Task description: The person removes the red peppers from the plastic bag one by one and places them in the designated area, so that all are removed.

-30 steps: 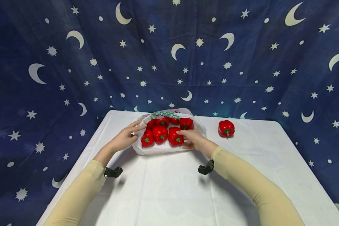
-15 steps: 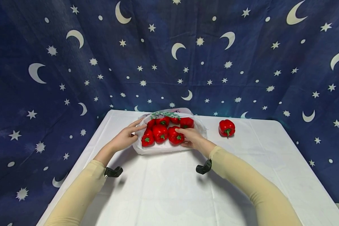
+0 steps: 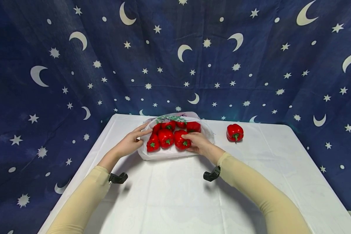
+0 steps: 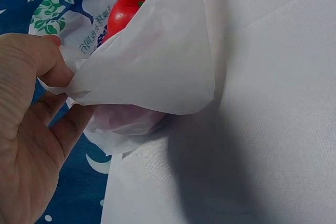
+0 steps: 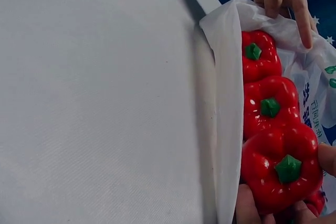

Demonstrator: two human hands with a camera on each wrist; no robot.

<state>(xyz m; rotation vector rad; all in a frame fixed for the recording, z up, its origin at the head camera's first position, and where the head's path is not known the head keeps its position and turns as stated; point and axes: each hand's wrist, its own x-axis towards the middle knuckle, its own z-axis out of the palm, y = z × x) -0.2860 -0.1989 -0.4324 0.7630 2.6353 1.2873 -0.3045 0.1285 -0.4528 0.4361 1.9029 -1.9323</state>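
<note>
Seven red peppers [image 3: 164, 136], as far as I can see, in one white plastic bag [image 3: 161, 156], near the far edge of the table [image 3: 175, 201]. One lone pepper [image 3: 234, 131], toward its far right corner. Left hand [image 3: 130, 142]: pinching the bag's rim, forefinger extended. Right hand [image 3: 201, 143]: curled round the front right pepper [image 3: 179, 138]. Step, I judge: handling that pepper; next move, in or out, calls for a steady rim.
</note>
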